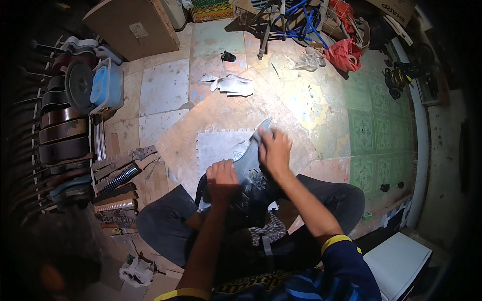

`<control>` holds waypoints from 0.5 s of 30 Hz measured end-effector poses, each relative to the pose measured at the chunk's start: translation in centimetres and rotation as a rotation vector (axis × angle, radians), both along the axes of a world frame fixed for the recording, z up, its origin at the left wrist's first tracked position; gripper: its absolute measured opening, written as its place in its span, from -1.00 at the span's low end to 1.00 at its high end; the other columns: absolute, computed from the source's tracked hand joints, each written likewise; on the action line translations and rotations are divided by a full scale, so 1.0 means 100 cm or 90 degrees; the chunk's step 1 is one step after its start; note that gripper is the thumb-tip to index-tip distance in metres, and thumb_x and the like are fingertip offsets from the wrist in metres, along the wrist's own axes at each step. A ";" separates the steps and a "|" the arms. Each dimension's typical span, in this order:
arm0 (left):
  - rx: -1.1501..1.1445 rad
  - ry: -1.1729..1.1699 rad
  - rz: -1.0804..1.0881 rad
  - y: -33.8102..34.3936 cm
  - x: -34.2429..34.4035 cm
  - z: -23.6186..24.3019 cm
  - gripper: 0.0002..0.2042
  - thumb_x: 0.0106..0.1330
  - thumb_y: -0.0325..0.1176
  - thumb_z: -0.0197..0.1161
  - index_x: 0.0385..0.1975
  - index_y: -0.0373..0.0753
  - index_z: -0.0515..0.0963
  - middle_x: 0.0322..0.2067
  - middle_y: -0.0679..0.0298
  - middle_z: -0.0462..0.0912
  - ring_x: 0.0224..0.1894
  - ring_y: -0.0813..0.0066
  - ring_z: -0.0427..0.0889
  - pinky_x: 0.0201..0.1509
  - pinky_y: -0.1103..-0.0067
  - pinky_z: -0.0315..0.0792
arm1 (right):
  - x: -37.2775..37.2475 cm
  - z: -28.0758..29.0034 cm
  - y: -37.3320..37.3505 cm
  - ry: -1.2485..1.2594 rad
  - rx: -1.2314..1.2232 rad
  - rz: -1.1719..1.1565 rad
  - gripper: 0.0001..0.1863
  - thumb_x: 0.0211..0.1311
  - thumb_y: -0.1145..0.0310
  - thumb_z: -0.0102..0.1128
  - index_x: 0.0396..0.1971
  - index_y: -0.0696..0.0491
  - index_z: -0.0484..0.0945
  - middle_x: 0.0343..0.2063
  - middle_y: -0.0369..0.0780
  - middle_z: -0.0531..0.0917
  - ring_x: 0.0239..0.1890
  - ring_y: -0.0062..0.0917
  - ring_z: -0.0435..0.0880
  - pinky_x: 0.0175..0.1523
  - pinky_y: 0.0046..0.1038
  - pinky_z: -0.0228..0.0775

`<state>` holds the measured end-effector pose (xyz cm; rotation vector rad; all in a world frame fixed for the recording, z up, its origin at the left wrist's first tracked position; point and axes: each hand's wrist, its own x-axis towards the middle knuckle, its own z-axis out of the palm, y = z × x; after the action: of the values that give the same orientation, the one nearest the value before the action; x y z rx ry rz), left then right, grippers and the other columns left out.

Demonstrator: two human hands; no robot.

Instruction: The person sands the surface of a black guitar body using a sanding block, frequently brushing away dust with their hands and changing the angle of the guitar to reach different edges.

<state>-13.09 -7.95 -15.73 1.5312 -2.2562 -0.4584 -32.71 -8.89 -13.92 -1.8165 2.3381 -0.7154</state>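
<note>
A grey, pointed electric guitar body [248, 163] rests across my lap and over a grey foam mat [216, 145] on the floor. My left hand [222, 179] grips the body's near left edge. My right hand [275, 149] presses a small pale sheet, probably sandpaper [264, 133], onto the body's upper horn. I sit cross-legged in dark trousers.
Guitar necks [123, 173] lie in a row on the left beside stacked guitar bodies [63, 133]. A blue tub [106, 88], crumpled white paper [232, 84], a red bag [345, 54], blue hose [301, 22], a cardboard box [131, 27] and a white box [396, 263] surround me.
</note>
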 end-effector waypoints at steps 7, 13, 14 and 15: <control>-0.039 0.024 0.028 0.001 -0.003 -0.013 -0.82 0.35 -0.42 0.12 -0.16 -0.27 0.62 -0.26 0.14 0.65 -0.13 0.15 0.59 0.05 0.28 0.34 | -0.010 0.003 0.007 0.021 0.111 0.094 -0.60 0.22 0.37 0.26 0.10 -0.15 0.63 0.05 -0.03 0.59 0.02 -0.10 0.53 0.08 -0.05 0.28; -0.059 -0.023 0.038 -0.001 -0.002 -0.016 -0.88 0.34 -0.43 0.12 -0.26 -0.24 0.60 -0.34 0.17 0.63 -0.22 0.15 0.58 -0.03 0.26 0.36 | 0.044 0.001 0.065 -0.055 0.069 0.198 -0.58 0.20 0.38 0.26 0.10 -0.19 0.62 0.11 -0.03 0.58 0.06 -0.13 0.54 0.12 -0.02 0.27; -0.069 -0.019 0.041 -0.001 0.000 -0.019 -0.88 0.34 -0.43 0.11 -0.27 -0.24 0.60 -0.35 0.17 0.62 -0.23 0.15 0.58 -0.02 0.27 0.37 | 0.038 0.001 0.061 -0.055 0.070 0.199 -0.58 0.20 0.38 0.26 0.10 -0.19 0.62 0.11 -0.03 0.58 0.06 -0.13 0.54 0.12 -0.02 0.27; -0.083 -0.016 0.043 -0.001 0.000 -0.019 -0.89 0.35 -0.43 0.11 -0.29 -0.23 0.60 -0.36 0.17 0.61 -0.23 0.16 0.58 -0.02 0.27 0.37 | 0.024 0.000 0.048 -0.018 0.083 0.193 -0.58 0.21 0.37 0.26 0.09 -0.18 0.62 0.09 -0.04 0.59 0.05 -0.13 0.54 0.11 -0.03 0.27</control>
<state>-13.06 -8.08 -17.64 1.5492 -2.1989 -0.2688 -30.36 -4.09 -13.90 -2.0226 1.9775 -0.5308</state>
